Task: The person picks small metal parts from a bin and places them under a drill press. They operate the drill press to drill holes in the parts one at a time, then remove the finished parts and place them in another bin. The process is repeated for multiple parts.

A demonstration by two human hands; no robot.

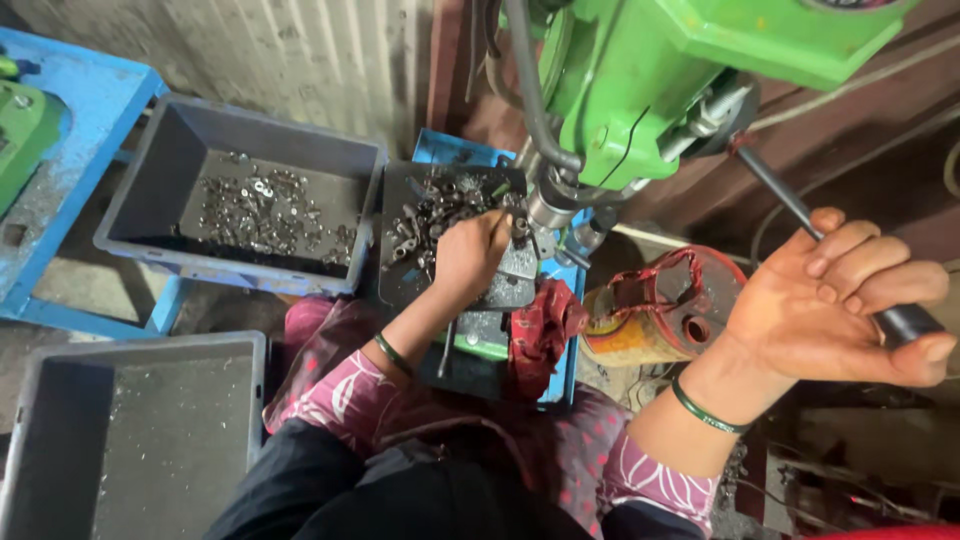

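I sit at a green drill press point(650, 90). My right hand point(835, 305) is wrapped around the black knob of its feed lever point(905, 322), palm up. My left hand point(470, 252) rests on the machine table under the spindle point(548, 205), fingers pinched on a small metal part point(518, 226) that is mostly hidden. Just behind that hand sits a dark tray point(400, 285) of small metal parts. Both wrists wear green bangles.
A grey bin point(150, 195) with several small metal pieces stands at the left on a blue stand point(70, 130). Another grey bin point(60, 430) sits at lower left. A red cloth point(540, 325) lies by the table; a torn red-and-yellow can point(650, 310) sits to the right.
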